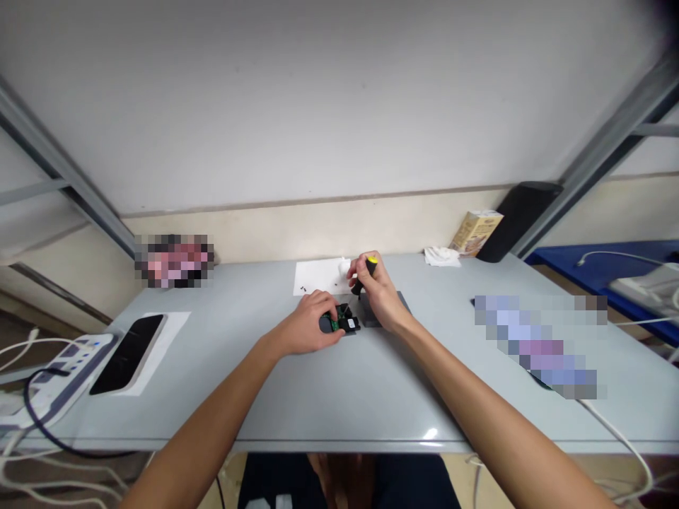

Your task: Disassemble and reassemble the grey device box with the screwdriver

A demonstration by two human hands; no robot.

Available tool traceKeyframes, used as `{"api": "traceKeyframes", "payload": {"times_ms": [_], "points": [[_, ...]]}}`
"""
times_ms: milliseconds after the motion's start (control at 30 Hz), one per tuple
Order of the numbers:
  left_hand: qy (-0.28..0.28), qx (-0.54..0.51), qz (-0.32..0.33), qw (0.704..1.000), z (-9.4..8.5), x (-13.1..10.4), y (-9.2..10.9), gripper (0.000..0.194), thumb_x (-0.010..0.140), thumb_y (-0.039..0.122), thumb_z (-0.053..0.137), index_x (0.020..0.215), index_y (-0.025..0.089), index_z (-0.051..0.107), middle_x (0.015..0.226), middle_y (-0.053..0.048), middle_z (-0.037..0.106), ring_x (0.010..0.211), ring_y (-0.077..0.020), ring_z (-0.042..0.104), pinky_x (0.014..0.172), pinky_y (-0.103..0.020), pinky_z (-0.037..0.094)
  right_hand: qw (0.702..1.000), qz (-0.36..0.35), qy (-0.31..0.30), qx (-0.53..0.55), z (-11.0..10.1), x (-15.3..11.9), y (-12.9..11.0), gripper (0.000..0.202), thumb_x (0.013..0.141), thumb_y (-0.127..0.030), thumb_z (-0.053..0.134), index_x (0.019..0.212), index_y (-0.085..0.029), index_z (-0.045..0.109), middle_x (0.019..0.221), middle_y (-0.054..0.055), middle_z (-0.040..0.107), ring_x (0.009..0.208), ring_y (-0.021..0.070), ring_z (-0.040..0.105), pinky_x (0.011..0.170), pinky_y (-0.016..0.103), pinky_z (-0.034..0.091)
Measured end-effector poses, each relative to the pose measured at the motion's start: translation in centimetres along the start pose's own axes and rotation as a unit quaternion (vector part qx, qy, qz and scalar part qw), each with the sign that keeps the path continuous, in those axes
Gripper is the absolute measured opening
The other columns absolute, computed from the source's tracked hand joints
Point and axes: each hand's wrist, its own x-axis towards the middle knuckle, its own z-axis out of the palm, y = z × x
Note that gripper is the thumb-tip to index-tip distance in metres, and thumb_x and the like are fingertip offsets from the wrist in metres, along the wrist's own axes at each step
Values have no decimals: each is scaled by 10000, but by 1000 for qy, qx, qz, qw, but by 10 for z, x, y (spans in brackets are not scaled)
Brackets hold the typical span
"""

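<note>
Near the middle of the table, my left hand [314, 324] is closed around a small black device with a green circuit board [347, 324], thumb in front and fingers behind. My right hand [379, 286] grips a black screwdriver with a yellow end cap [372, 263], its shaft slanting down left to the device. Whether the tip sits in a screw is too small to tell. Under the right hand lies a dark grey flat piece [400, 309], partly covered. Behind both hands is a white sheet of paper [312, 272] with several tiny dark bits, probably screws, and a small white object [344, 268].
A phone [130, 353] and a power strip [79, 375] with cables lie at the left. Crumpled tissue [442, 256], a yellow carton [477, 232] and a black cylinder [517, 219] stand at the back right. Blurred items lie at both sides.
</note>
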Motion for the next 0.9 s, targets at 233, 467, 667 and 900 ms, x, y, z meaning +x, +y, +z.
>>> {"api": "traceKeyframes", "payload": {"times_ms": [233, 467, 667, 900], "points": [[2, 5, -14, 1000, -3, 0, -2, 210, 828, 312, 765, 850, 235, 571, 1197, -60, 693, 1174, -278, 622, 1172, -553, 355, 998, 20, -47, 39, -15, 8, -11, 390, 851, -551, 756, 1116, -286, 648, 914, 11, 667, 845, 199, 639, 812, 361, 512], [-3, -14, -19, 1000, -2, 1, -5, 201, 815, 290, 755, 903, 244, 580, 1240, -67, 712, 1216, -283, 629, 1177, -542, 361, 999, -29, 22, 16, -15, 6, -11, 281, 853, -504, 772, 841, -243, 670, 884, 25, 651, 859, 199, 619, 787, 345, 498], [1, -37, -11, 999, -1, 0, -16, 203, 806, 299, 782, 925, 244, 627, 1291, -57, 718, 1207, -266, 656, 1133, -481, 433, 999, -10, -32, 23, -27, 11, -12, 302, 864, -498, 761, 1040, -256, 724, 929, 38, 718, 915, 220, 663, 852, 381, 509], [3, -45, -7, 999, -1, 0, -16, 192, 804, 266, 776, 942, 240, 644, 1302, -56, 709, 1213, -265, 647, 1102, -446, 470, 996, -66, -25, -46, -22, 8, -12, 149, 864, -391, 770, 855, -249, 727, 1134, 73, 691, 1075, 234, 623, 868, 363, 494]]}}
